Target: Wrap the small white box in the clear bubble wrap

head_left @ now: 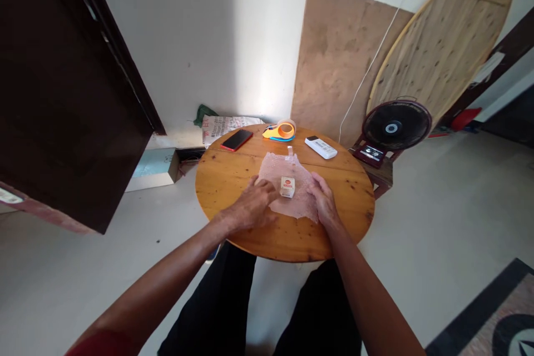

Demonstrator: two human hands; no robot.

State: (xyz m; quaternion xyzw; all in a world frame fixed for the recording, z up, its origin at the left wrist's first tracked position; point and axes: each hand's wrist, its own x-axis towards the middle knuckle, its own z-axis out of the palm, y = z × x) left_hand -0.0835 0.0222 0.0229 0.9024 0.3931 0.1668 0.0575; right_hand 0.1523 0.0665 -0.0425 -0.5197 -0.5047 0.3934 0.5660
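Observation:
A sheet of pinkish bubble wrap (306,200) lies spread on the round wooden table (225,178). On its middle sits a small white box (287,187) with red print. My left hand (257,204) is at the sheet's left edge, its fingers apart and slightly blurred, close to the box but holding nothing. At the right edge, my right hand (324,198) grips the bubble wrap between thumb and fingers. A short strip of clear tape (290,151) sticks up from the sheet's far edge.
Along the table's far side are a red-edged phone (237,140), a yellow tape dispenser (280,131) and a white handheld device (321,147). To the right, a black fan (396,127) stands on a stool. Boards lean against the wall; a dark door (62,94) is at left.

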